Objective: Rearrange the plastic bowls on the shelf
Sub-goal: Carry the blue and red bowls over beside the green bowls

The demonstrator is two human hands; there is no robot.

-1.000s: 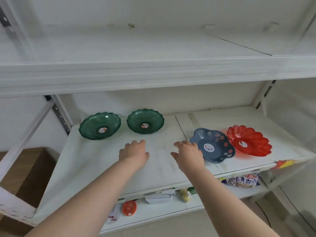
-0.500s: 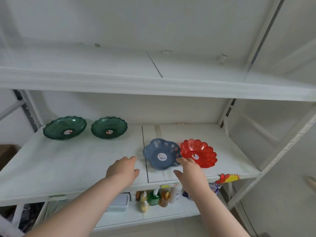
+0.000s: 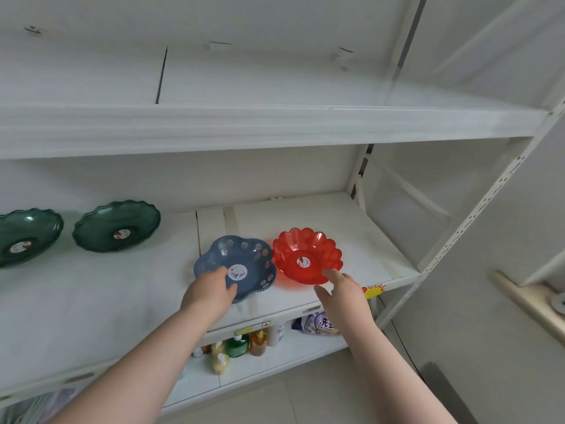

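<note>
A blue flowered plastic bowl (image 3: 244,255) and a red scalloped plastic bowl (image 3: 305,255) sit side by side, touching, near the front right of the white shelf (image 3: 107,295). My left hand (image 3: 208,296) grips the blue bowl's near-left rim, thumb lying inside the bowl. My right hand (image 3: 342,293) is open with fingers spread just at the red bowl's near-right rim, holding nothing. Two dark green wavy-edged bowls stand at the back left, one (image 3: 117,226) nearer the middle and one (image 3: 26,235) cut off by the left edge.
Another white shelf board (image 3: 244,127) hangs close above. A perforated upright post (image 3: 477,209) marks the shelf's right end. On the lower shelf stand several bottles (image 3: 238,345) and a detergent bag (image 3: 321,324). A yellow price tag (image 3: 374,290) sticks out at the front edge.
The view swung right. My left hand moved right from the bare shelf onto the blue bowl's rim and closed on it. My right hand shifted from the blue bowl's edge to the red bowl.
</note>
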